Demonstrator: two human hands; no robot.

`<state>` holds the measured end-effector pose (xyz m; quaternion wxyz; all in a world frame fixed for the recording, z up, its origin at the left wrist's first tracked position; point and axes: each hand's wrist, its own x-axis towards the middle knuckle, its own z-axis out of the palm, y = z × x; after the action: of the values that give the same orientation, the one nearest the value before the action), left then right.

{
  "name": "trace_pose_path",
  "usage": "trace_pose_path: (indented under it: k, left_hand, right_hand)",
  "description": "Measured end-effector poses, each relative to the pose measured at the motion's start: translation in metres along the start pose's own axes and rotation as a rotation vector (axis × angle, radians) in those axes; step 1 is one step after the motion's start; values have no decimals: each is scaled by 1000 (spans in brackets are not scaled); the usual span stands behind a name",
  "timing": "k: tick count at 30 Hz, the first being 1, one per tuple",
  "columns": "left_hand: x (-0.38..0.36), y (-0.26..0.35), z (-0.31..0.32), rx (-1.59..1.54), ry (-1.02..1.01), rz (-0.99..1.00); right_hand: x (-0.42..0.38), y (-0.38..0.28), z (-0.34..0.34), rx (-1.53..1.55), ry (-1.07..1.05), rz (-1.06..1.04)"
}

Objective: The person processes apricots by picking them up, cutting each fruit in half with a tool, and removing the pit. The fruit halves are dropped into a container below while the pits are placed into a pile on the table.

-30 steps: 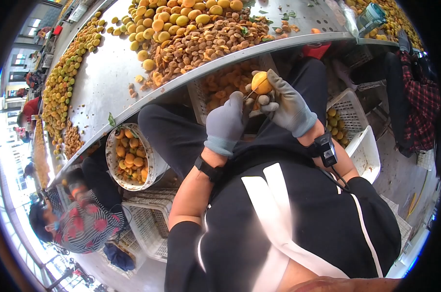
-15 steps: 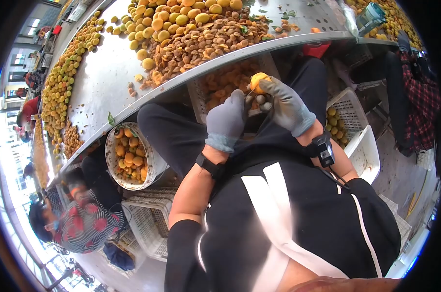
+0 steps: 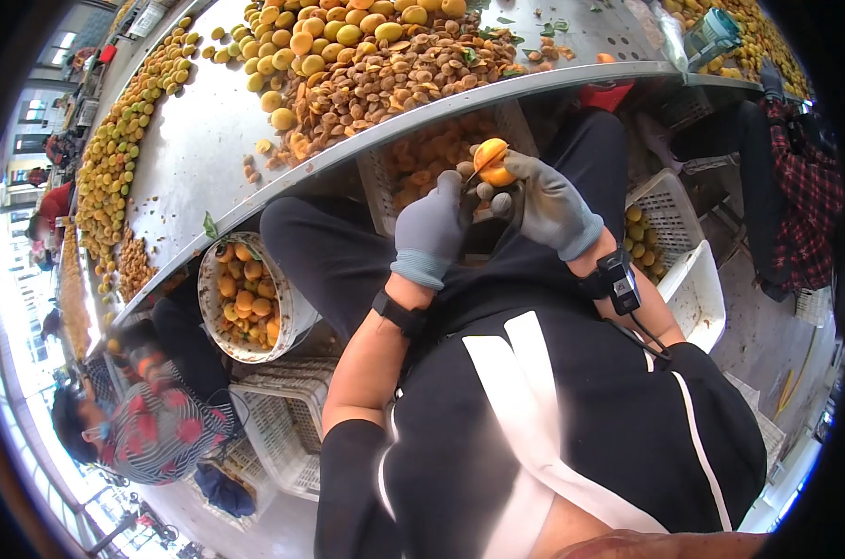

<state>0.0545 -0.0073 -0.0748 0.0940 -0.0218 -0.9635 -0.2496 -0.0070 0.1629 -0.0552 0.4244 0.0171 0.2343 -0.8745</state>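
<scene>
An orange-yellow apricot (image 3: 491, 162) sits in the fingertips of my gloved right hand (image 3: 555, 207), with a dark slit across its flesh. My gloved left hand (image 3: 430, 228) is closed just to its left. A thin blade, seemingly of a small knife (image 3: 472, 178), runs from the left fingers to the fruit; its handle is hidden in the glove. Both hands are above my lap, in front of a crate (image 3: 377, 191) of opened apricot pieces under the table edge. The right glove's fingertips look dark and stained.
On the metal table (image 3: 194, 130) lie whole apricots (image 3: 348, 37) and a heap of brown pits (image 3: 385, 84). A white bucket (image 3: 296, 312) of apricots stands left of my knee. Crates (image 3: 287, 433) sit on the floor. Co-workers (image 3: 161, 419) sit at both sides.
The apricot has turned in my right fingers and now shows an opened slit. My left hand stays close beside it, almost unmoved.
</scene>
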Motion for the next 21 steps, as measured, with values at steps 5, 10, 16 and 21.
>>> trace_pose_path:
  k: [5, 10, 16, 21]
  left_hand:
    - [-3, -3, 2, -84, -68, -30]
    - [-2, -9, 6, -8, -48, 26]
    - [-3, -15, 10, 27, 6, 5]
    - [-5, -16, -1, -100, 69, -63]
  right_hand:
    - [-2, 1, -4, -39, -44, -15]
    - [-3, -6, -4, -88, -19, 52]
    - [6, -8, -8, 76, -24, 86]
    - [8, 0, -10, -220, 70, -46]
